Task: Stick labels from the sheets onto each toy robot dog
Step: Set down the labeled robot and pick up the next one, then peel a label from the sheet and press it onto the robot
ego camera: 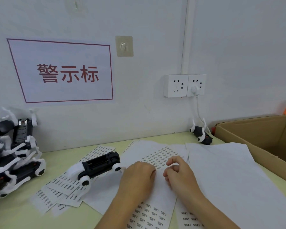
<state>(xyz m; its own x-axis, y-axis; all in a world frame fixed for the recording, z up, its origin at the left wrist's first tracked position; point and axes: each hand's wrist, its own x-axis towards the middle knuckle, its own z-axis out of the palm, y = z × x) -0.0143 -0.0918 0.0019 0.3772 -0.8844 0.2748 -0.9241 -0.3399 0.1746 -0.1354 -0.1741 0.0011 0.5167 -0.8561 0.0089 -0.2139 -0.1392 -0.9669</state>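
A black-and-white toy robot dog lies on its back on the table, belly up, just left of my hands. My left hand rests with curled fingers on a white label sheet printed with rows of small labels. My right hand is beside it, fingertips pinching at the same sheet's surface; whether a label is lifted is hidden. More label sheets lie fanned under the dog. A pile of several robot dogs sits at the left. One more dog lies by the wall.
An open cardboard box stands at the right. Blank backing sheets spread in front of it. Wall sockets with a plugged white cable are above the table, and a warning sign hangs at the left.
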